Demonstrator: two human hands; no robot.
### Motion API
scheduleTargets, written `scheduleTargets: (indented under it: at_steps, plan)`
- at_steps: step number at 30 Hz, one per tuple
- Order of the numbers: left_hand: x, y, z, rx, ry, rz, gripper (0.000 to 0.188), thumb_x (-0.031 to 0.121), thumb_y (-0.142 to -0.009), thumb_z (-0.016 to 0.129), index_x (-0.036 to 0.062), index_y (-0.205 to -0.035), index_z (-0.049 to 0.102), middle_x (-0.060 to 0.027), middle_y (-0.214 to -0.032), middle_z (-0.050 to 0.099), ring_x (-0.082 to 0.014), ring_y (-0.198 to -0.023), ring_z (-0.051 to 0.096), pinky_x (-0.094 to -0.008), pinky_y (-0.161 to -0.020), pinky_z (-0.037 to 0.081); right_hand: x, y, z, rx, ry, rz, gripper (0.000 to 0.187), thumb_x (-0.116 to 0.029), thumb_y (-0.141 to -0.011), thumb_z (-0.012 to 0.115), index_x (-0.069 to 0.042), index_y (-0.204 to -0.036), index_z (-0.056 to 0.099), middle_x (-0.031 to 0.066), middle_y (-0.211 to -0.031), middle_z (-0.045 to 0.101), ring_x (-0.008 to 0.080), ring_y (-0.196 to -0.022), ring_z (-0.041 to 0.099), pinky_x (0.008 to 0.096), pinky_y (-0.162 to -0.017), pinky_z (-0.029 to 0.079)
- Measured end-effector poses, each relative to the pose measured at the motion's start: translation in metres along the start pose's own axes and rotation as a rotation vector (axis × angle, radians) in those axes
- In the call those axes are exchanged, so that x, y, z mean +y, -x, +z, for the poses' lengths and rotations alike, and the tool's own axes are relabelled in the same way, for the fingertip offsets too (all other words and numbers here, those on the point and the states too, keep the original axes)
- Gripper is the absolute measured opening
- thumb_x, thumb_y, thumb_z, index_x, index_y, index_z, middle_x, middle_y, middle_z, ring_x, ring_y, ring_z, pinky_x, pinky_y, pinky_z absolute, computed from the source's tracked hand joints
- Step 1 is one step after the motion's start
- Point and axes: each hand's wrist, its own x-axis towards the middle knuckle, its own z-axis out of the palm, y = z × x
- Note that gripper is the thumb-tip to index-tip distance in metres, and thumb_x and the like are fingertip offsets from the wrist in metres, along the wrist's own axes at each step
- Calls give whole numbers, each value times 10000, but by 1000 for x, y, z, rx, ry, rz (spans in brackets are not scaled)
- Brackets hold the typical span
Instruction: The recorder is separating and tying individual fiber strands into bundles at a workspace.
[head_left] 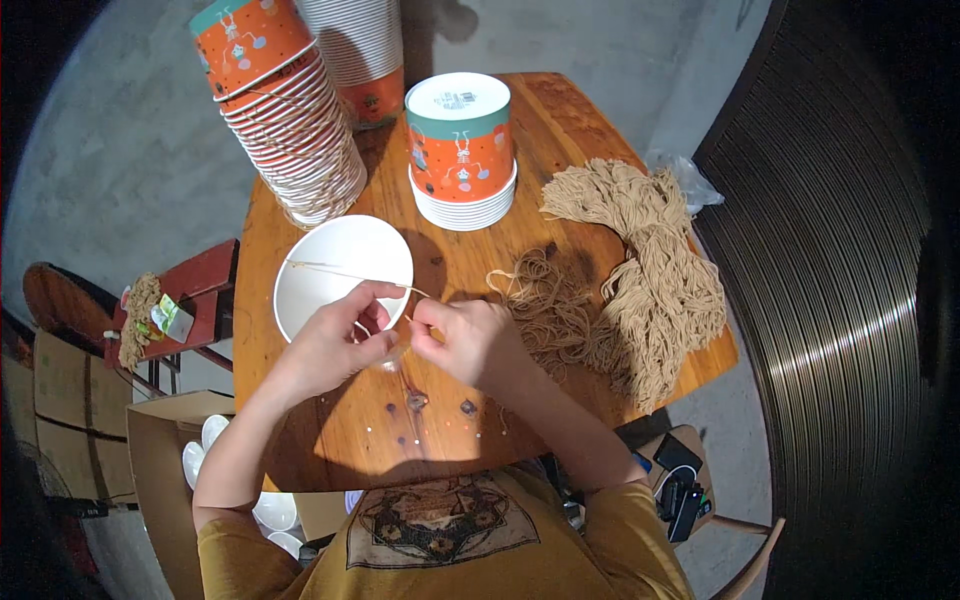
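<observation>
A thin strand of beige yarn (335, 270) stretches over the open mouth of a white paper bucket (300, 290) and past the fingers of my left hand (335, 340). Those fingers are curled, with the strand running along the index fingertip; the thumb sits lower, apart from it. Close by on the right, my right hand (470, 340) is closed, thumb and index finger pinching the same strand. Beyond my right hand lies a loose tangle of brown yarn (550, 310). A small clear piece (392, 360) shows under my left thumb; its kind is unclear.
Upside-down orange paper buckets (462, 160) stand at the table's far side. A tall leaning stack (290, 130) with yarn around it is at left. A thick yarn hank (660, 280) covers the right edge. An open cardboard box (160, 470) holds white bowls, lower left.
</observation>
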Motion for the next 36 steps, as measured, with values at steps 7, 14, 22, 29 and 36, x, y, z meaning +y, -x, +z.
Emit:
scheduleTargets:
  at_steps: [7,14,22,29,36]
  plan:
    - [-2,-1,-1,-21,50,-29,343,127,-924,576,43,-1251,514,-18,-866,550,-94,-735,534,-253,-702,468,-1,-5,-1,-12,31,5,65,-145,-777,661,-100,-790,616,121,-617,611,299,-575,638,406,-516,508]
    - [-9,-11,-2,-54,44,-8,222,198,-994,496,37,-1131,565,-10,-801,567,-102,-731,495,-265,-692,446,-2,-6,2,20,-10,0,69,-137,-792,648,-108,-852,628,123,-617,606,303,-561,628,410,-511,503]
    - [-9,-19,-6,-24,50,-36,120,143,-968,500,31,-932,526,-23,-767,564,-70,-707,496,-234,-629,432,4,-4,1,38,-47,-81,84,-107,-782,670,-71,-832,613,120,-685,606,300,-604,612,390,-557,497]
    - [-9,-19,-16,31,566,-104,73,107,-916,498,58,-922,445,-101,-959,664,-109,-744,606,-249,-627,502,8,-11,-16,22,91,-307,78,-102,-741,704,-85,-763,630,65,-713,607,253,-765,623,405,-894,466]
    - [-10,-29,-3,-30,668,-23,98,185,-961,486,91,-957,456,-49,-869,655,-97,-739,596,-250,-670,499,5,-12,-21,-220,100,-206,93,-161,-805,655,-69,-815,666,72,-826,655,270,-906,617,473,-945,397]
